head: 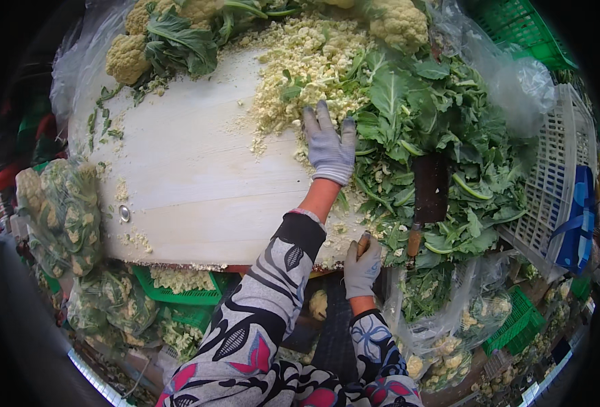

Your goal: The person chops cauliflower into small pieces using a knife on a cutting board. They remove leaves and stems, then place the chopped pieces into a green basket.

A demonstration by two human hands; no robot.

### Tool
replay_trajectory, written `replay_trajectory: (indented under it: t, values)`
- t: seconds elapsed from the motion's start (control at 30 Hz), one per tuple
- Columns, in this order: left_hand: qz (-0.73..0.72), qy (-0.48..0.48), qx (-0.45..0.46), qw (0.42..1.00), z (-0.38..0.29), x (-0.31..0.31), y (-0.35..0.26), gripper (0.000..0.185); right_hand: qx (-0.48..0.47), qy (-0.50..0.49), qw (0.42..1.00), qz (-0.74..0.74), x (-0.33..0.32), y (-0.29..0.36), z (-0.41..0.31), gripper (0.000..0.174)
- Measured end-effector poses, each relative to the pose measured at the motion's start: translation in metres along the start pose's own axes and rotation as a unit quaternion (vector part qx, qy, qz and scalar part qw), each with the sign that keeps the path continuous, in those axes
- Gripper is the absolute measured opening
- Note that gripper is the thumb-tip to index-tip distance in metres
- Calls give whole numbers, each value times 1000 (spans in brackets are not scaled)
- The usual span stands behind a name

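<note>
My left hand (pixel 329 147), in a grey knit glove, lies palm down with fingers spread. Its fingertips touch the near edge of a heap of cauliflower crumbs (pixel 300 76) on a pale wooden tabletop (pixel 193 178). Close to the table's front edge, my right hand (pixel 363 267), also gloved, is closed around a brown wooden handle (pixel 363 244); whatever blade it may have is hidden. A cleaver (pixel 430 188) with a dark blade and wooden handle rests on a pile of cauliflower leaves (pixel 432 117), right of both hands.
Whole cauliflowers (pixel 127 58) line the far edge. At left stands a plastic bag of cauliflower (pixel 61 219), near a small round metal object (pixel 124 213). A green crate (pixel 178 290) sits below the front edge. A white plastic crate (pixel 549 168) and blue bag (pixel 577 224) are at right.
</note>
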State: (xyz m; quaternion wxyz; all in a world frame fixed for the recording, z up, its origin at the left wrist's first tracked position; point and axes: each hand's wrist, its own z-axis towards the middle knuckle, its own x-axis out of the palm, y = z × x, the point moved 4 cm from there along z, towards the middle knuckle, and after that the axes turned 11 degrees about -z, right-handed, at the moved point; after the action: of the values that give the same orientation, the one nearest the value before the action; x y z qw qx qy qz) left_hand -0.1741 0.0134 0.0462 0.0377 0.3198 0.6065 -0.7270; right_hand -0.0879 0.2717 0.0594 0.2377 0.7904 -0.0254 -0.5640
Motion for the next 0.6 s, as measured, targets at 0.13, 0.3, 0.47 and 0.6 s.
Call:
replay_trajectory:
  t: [0.13, 0.3, 0.47, 0.6]
  values:
    - [37, 39, 101, 993, -37, -54, -19, 66, 21, 6, 1000, -15, -7, -7, 4, 40]
    - [280, -13, -45, 959, -54, -134, 106, 67, 69, 70, 992, -74, 8, -23, 19, 46]
    - [362, 18, -43, 931, -13, -137, 140, 71, 99, 25, 987, -123, 9, -5, 16, 54]
    - [306, 25, 40, 951, 21, -124, 139, 71, -166, -134, 968, -136, 19, 89, 39, 51]
